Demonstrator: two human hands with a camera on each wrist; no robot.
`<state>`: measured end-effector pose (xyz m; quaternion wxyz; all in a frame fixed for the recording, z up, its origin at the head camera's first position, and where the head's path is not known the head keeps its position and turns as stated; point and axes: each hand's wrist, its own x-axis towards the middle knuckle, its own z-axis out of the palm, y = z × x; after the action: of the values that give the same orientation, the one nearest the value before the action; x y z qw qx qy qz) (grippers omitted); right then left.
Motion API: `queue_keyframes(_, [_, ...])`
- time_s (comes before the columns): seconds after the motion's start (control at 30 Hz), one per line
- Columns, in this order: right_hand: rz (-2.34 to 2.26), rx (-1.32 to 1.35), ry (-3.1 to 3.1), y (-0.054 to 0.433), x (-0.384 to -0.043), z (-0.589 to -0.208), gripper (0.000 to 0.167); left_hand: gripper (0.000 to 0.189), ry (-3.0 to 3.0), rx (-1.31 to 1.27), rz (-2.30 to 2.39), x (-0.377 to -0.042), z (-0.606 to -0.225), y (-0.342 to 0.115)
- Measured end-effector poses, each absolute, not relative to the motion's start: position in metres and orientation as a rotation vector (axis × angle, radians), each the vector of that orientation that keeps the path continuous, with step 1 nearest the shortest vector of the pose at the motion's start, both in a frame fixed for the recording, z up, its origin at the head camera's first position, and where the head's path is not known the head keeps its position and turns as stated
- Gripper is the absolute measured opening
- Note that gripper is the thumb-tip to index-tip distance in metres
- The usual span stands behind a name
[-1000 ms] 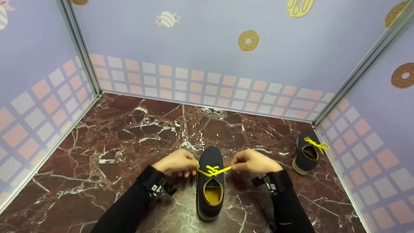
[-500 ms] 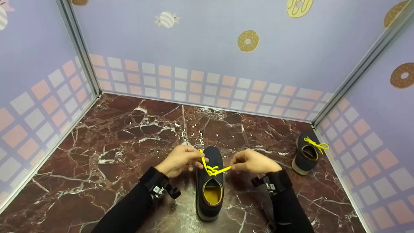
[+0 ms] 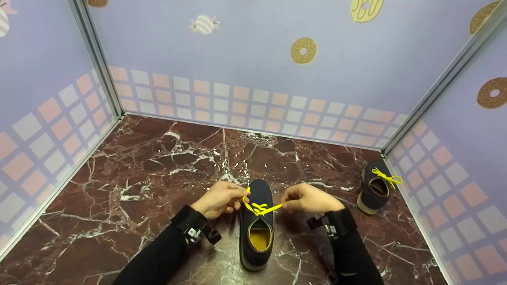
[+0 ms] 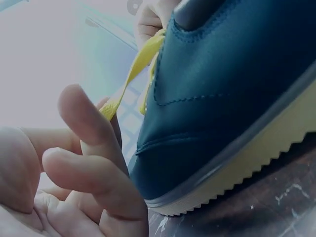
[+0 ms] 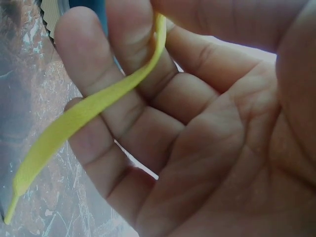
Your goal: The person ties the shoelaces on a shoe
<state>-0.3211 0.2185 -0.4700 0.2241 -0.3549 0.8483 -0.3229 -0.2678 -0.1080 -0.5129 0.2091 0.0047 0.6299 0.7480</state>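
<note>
lace [image 3: 261, 212] on shoe [image 3: 259, 192], spread out to both sides
left hand [image 3: 222, 200] and right hand [image 3: 311, 198] each pinch it between fingers; likely light, limp, prone to twist, best held flat just short of its tips.

A: Where was passage available?
B: Above the floor [image 3: 178, 154], between the near shoe [image 3: 256, 224] and the rear wall [image 3: 245, 51].
A: Which obstacles existed?
B: The yellow lace [image 3: 272, 209] spanned the left hand [image 3: 220, 199] to the right hand [image 3: 311, 198]; the far shoe [image 3: 370, 198] stood rightward.
</note>
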Motion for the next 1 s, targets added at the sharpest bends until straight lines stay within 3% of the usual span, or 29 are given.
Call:
queue_keyframes(0.47, [-0.871, -0.964, 2.385, 0.2191, -0.3217, -0.4688, 0.003, 0.030, 1.964, -0.042, 2.079, -0.2639, -0.5196, -0.0989])
queue_keyframes(1.0, [-1.021, -0.885, 2.370, 0.2176, -0.3226, -0.4710, 0.011, 0.033, 1.980, -0.038, 2.069, -0.2650, -0.5217, -0.0982])
